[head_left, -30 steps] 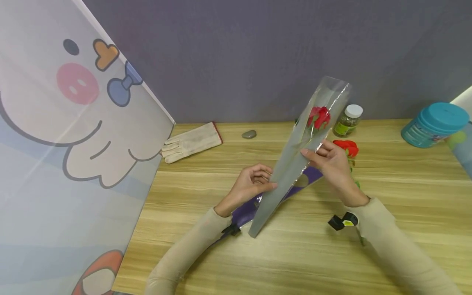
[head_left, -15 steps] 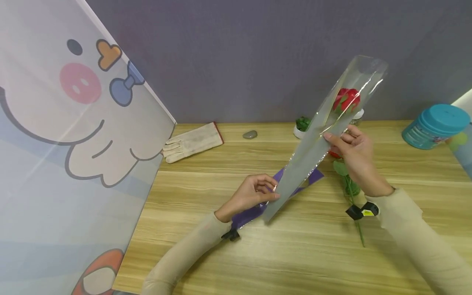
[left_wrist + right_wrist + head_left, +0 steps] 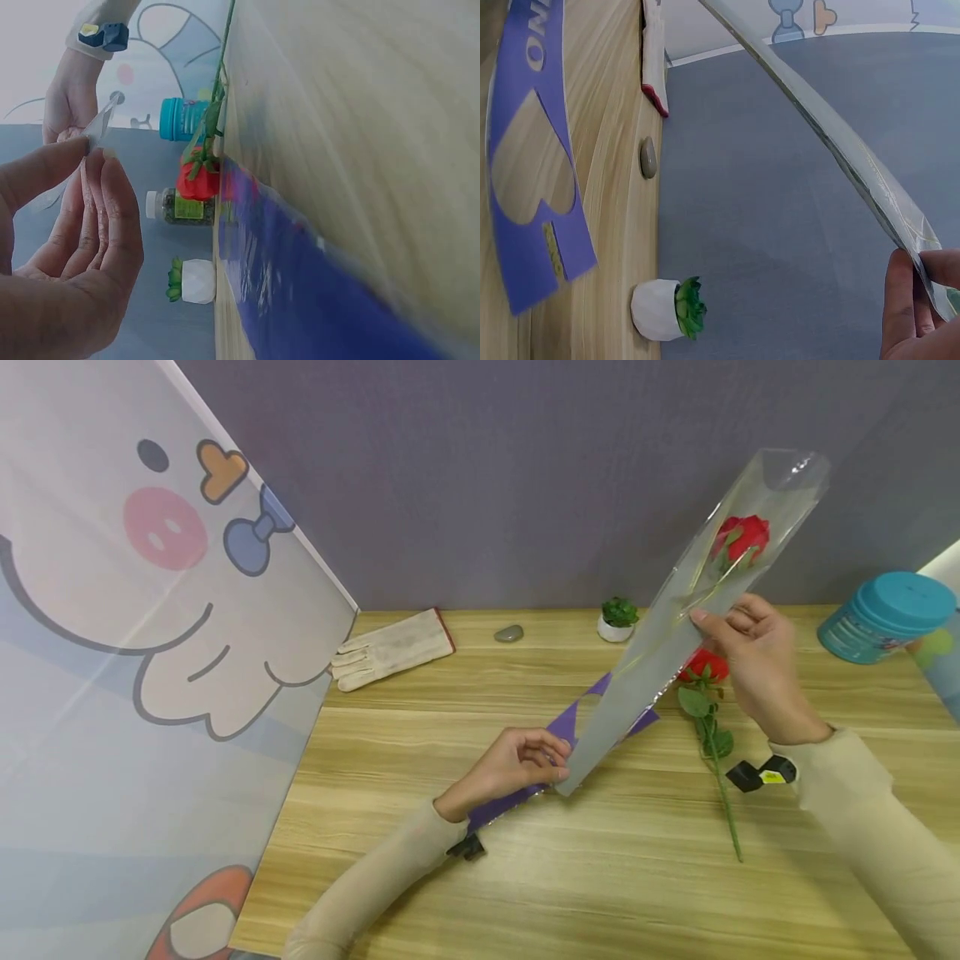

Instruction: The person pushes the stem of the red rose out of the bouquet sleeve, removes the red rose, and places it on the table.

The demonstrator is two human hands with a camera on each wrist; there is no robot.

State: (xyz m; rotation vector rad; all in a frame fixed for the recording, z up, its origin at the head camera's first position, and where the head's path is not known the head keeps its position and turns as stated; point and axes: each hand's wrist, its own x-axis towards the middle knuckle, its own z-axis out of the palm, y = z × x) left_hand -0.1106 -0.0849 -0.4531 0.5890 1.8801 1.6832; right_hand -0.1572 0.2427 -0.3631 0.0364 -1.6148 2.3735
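Sleeve [image 3: 648, 672] round red rose [image 3: 745, 537], head view: shifted up-right, uncovering more of loose rose [image 3: 707, 670]; purple wrapper [image 3: 498, 810] below seems freer. Left wrist: our left hand [image 3: 84, 296] pinches sleeve low. Right wrist: our right hand [image 3: 922, 339] pinches higher.

Booth-like tabletop [image 3: 585, 885] beside cartoon-printed partition [image 3: 75, 710]

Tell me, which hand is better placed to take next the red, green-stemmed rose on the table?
Probably the right hand: it looks nearer the loose rose. The left hand is farther, though both hold the long grey and clear plastic sleeve.
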